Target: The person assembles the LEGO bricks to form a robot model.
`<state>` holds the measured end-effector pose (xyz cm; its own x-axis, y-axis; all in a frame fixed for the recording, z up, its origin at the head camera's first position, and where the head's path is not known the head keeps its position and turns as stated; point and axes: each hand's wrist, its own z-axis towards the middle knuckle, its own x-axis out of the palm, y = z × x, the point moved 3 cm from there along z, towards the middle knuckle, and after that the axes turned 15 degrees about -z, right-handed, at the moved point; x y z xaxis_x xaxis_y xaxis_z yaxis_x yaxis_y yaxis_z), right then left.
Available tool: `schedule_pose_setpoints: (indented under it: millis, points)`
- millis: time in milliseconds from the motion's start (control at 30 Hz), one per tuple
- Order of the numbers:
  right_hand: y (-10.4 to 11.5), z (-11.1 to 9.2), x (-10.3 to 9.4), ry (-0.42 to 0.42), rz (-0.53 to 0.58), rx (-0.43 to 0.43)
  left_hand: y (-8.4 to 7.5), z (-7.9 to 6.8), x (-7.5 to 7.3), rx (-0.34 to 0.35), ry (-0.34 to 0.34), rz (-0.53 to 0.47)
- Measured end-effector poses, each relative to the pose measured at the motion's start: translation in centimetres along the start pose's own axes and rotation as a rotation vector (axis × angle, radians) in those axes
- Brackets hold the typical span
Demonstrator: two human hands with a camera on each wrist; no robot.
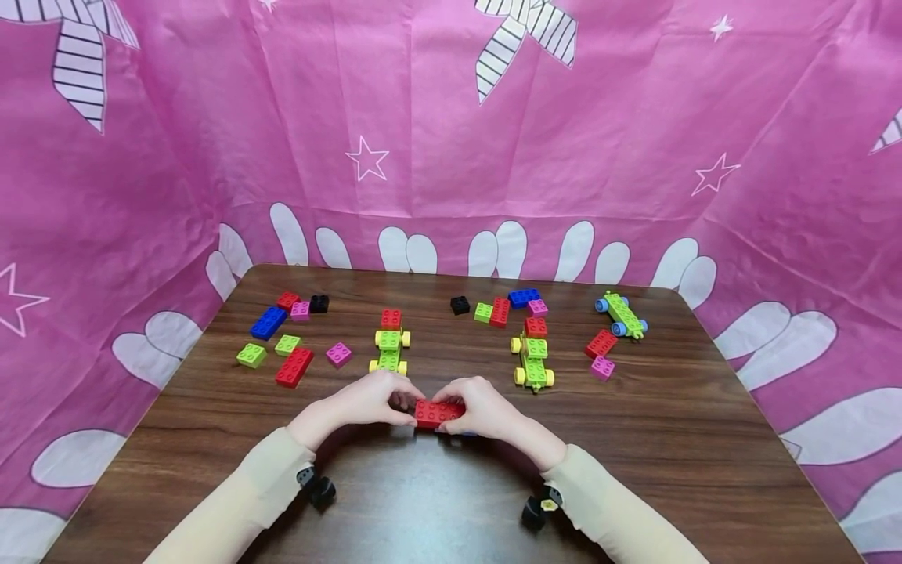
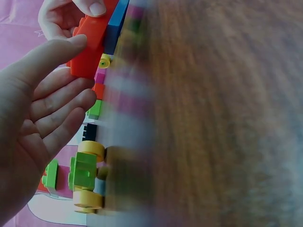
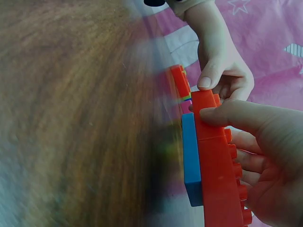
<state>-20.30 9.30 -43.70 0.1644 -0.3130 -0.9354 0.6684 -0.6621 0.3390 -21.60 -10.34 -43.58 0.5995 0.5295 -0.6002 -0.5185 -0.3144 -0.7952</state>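
Observation:
Over the near middle of the table, both hands hold red building bricks (image 1: 430, 415) joined to a blue brick (image 3: 191, 158) beneath them. A seam in the right wrist view splits the red into a shorter and a longer piece. My left hand (image 1: 373, 398) pinches the left end, its thumb (image 2: 71, 47) on the red side wall and fingers across from it. From the other side my right hand (image 1: 486, 407) grips the red bricks, thumb (image 3: 215, 116) laid on the wall near the seam. Its fingers are partly hidden behind the studs.
Two green car bases with yellow wheels (image 1: 389, 352) (image 1: 533, 364), each with a red brick at its far end, stand beyond the hands. A green base with blue wheels (image 1: 622, 315) is at the back right. Loose bricks lie at left (image 1: 294, 366) and right (image 1: 601, 343).

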Motion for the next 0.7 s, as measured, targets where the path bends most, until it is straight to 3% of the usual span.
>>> schedule_pose_setpoints:
  millis: [300, 700]
  points:
    - [-0.8, 0.7, -0.7, -0.049, 0.0, 0.038, -0.4, 0.8, -0.9, -0.037, -0.032, 0.018]
    - [-1.7, 1.4, -1.4, -0.117, -0.019, 0.078, -0.8, 1.2, -2.1, -0.065, -0.154, 0.102]
